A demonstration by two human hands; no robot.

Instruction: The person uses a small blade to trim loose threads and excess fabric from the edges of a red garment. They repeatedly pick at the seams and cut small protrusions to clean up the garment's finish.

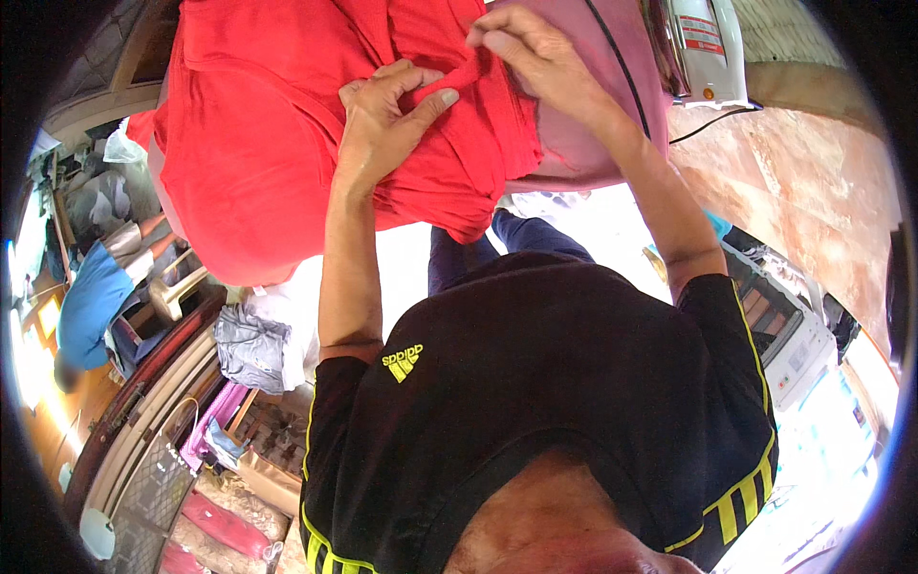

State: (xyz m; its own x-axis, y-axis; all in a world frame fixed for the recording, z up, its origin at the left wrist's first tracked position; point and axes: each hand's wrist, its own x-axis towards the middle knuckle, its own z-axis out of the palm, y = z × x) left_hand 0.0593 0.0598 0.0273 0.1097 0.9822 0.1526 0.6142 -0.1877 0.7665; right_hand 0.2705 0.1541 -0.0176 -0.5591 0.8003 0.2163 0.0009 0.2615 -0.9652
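A large red cloth garment (253, 143) lies in loose folds over a pink-covered surface in front of me, part of it hanging over the near edge. My left hand (390, 117) is closed on a fold of it, the thumb stretched along the cloth and the fingers curled. Close by to the right, my right hand (537, 59) pinches the same raised fold between thumb and fingertips. The exact grip of the right fingertips is partly hidden. Loose red threads trail from the garment's right edge.
A white electric iron (706, 53) with an orange lamp stands at the upper right. A dark cord (622, 72) crosses the pink cover (583, 158). Behind at left, another person in a blue shirt (94, 301) bends beside a wooden chair (177, 290). Grey cloth (251, 346) hangs nearby.
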